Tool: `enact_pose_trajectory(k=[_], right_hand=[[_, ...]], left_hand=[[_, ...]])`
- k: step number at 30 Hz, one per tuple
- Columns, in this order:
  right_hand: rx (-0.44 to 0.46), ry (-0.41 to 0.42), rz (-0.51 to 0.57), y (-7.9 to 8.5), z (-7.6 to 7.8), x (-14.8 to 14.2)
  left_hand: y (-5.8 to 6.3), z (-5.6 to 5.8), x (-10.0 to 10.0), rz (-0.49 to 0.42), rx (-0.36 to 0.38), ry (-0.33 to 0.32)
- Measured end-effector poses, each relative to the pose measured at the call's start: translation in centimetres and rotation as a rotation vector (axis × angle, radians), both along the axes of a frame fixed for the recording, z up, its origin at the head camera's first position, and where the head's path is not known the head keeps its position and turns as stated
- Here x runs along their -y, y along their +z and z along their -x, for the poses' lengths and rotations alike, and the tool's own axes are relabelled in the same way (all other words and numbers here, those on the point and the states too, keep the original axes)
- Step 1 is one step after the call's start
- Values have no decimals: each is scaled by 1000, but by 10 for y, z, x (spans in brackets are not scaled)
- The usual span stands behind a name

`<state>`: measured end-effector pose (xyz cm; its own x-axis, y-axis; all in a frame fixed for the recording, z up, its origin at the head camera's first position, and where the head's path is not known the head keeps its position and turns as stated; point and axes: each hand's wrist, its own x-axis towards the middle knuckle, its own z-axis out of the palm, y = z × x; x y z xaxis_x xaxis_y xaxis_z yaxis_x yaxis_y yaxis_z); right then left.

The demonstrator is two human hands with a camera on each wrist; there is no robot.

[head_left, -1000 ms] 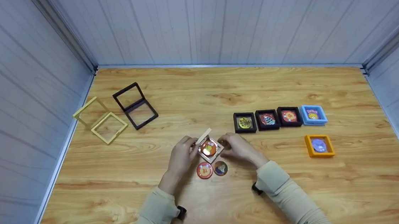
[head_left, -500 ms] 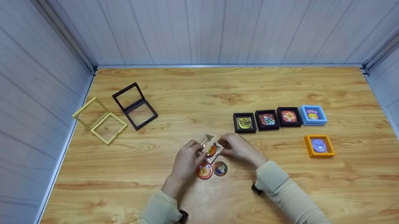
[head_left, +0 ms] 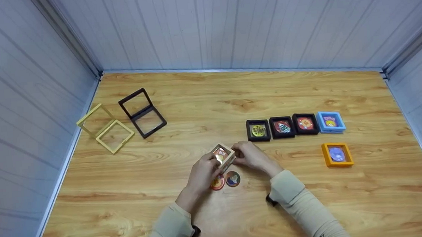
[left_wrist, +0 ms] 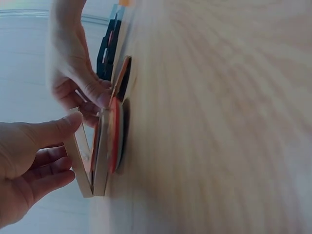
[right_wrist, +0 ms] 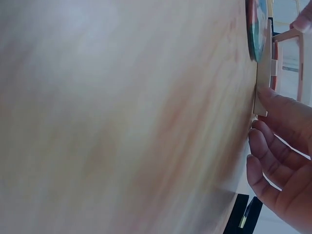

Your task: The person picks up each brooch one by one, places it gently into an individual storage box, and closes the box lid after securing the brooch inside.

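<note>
Beige is the colour in both grips as I watch from afar: the person's left hand (head_left: pixel 202 172) pinches the lid (left_wrist: pixel 81 171) of a display case by its rim, and the right hand (head_left: pixel 253 156) pinches the corner of the base (left_wrist: pixel 101 165) on its own side. That beige frame (head_left: pixel 228 158) sits directly between the two, touching both, so neither hand is nearer; it looks square, with no long axis, and lies corner-on to the person. What counts most, as I judge it, is the tilt of lid over base: the two halves meet at the left and gape toward the right hand (a narrow wedge, plainest from my left wrist camera). A reddish badge (head_left: pixel 220 155) shows through the window. Just below lie a loose red badge (head_left: pixel 218 183), partly behind the left hand, and a dark badge (head_left: pixel 233 178). Farther right, three black frames (head_left: pixel 282 136) and a blue frame (head_left: pixel 331 129) form a row, with an orange frame (head_left: pixel 339 164) on the near side; off to the left, a yellow frame (head_left: pixel 124 142) and an unfolded black frame (head_left: pixel 142 112) stand open on the wooden table (head_left: pixel 202 108)
</note>
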<state>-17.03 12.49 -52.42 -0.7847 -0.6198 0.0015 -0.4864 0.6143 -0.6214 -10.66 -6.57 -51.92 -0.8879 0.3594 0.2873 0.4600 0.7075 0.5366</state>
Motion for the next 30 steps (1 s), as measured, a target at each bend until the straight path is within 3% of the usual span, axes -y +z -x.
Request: enact_pose_trajectory(k=[15,25,30], right_hand=[[15,-11,-12,0,1,0],[-25,14,7,1,0,-1],[-37,-20,-21,7,-4,-1]], left_hand=[[-6,-1,-6,109,-42,-24],[-6,-2,-7,184,-69,-32],[-3,-3,-6,158,-47,-41]])
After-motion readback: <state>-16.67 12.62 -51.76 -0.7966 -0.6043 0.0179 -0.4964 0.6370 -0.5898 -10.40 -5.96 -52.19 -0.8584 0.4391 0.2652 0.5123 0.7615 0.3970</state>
